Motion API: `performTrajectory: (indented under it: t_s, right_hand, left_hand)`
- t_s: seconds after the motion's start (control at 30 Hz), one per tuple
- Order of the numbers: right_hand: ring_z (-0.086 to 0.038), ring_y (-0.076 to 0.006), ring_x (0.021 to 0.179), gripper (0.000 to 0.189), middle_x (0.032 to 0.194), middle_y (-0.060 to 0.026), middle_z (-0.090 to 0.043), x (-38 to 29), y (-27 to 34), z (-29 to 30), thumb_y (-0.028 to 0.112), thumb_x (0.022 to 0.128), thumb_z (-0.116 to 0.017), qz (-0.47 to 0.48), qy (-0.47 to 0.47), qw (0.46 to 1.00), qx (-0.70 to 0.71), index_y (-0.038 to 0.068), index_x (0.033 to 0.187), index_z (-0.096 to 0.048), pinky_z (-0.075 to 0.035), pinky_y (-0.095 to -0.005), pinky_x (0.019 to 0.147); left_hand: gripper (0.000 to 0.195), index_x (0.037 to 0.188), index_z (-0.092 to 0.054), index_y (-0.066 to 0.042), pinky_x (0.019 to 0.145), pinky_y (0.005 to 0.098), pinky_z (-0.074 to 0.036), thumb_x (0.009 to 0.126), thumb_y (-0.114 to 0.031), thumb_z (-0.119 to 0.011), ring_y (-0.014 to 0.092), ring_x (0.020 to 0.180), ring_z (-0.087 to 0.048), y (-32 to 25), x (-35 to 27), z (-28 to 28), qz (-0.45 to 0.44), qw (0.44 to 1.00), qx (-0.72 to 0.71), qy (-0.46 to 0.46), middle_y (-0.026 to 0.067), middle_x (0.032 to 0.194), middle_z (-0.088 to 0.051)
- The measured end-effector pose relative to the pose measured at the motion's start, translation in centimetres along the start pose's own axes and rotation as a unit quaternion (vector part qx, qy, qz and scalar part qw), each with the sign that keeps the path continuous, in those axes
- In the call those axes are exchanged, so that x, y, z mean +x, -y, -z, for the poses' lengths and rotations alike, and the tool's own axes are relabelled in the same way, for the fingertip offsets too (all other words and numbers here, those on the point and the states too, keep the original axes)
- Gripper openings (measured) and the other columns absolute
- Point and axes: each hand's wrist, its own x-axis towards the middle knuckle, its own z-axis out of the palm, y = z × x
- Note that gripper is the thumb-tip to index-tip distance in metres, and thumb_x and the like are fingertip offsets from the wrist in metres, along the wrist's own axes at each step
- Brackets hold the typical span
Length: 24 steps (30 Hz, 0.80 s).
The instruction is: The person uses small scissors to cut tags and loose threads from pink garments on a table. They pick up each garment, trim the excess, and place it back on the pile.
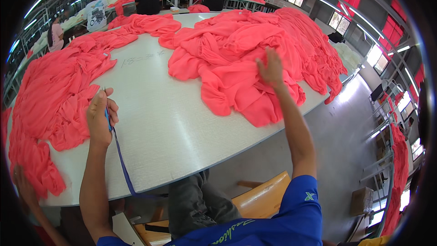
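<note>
My left hand (101,114) is closed around small blue-handled thread snips (108,118), their dark tip showing just above my fingers. A purple ribbon (122,164) runs from the snips over the near table edge. My right hand (272,68), slightly blurred, is over the large heap of coral-pink fabric garments (222,61) with fingers spread; whether it touches the cloth is unclear. A second coral-pink pile (54,85) lies left of my left hand. Both piles rest on a pale table (153,116) with handwriting on its surface.
Another person's hand (22,177) touches the left pile at the near left. A wooden bench (263,194) stands at the near edge beside my legs. Several people work at tables behind. A cardboard box (362,201) sits on the floor at right.
</note>
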Motion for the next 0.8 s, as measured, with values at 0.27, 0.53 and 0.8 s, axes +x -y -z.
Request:
performTrajectory:
  t_s: [0.27,0.53,0.8]
  right_hand:
    - [-0.04,-0.0441,0.133,0.065,0.144,-0.0266,-0.042,-3.3,11.4,2.1,0.038,0.096,-0.059,-0.027,0.193,0.963,0.189,-0.004,0.141,-0.04,-0.035,-0.0479,0.11]
    - [-0.042,-0.0427,0.131,0.065,0.144,-0.025,-0.044,-7.6,15.6,7.3,0.03,0.094,-0.063,0.065,0.21,0.941,0.258,-0.003,0.144,-0.039,-0.033,-0.0495,0.11]
    - [-0.044,-0.0403,0.13,0.065,0.143,-0.0203,-0.046,-8.1,17.1,9.8,0.031,0.091,-0.067,0.136,0.226,0.929,0.258,0.003,0.144,-0.043,-0.034,-0.0495,0.109]
  left_hand:
    - [0.053,0.122,-0.06,0.002,0.048,0.0188,-0.037,0.106,-0.045,-0.043,0.003,0.053,-0.049,2.7,-1.7,-1.0,0.06,0.98,0.139,0.131,-0.0013,0.074,-0.057]
    - [0.051,0.121,-0.061,0.003,0.048,0.0198,-0.037,0.106,-0.042,-0.044,0.004,0.054,-0.048,3.3,-2.4,-1.4,0.095,0.967,0.169,0.165,-0.001,0.073,-0.057]
    - [0.048,0.119,-0.063,0.003,0.05,0.0205,-0.038,0.106,-0.04,-0.044,0.005,0.055,-0.047,2.9,-2.5,-1.7,0.098,0.961,0.175,0.188,-0.0001,0.073,-0.056]
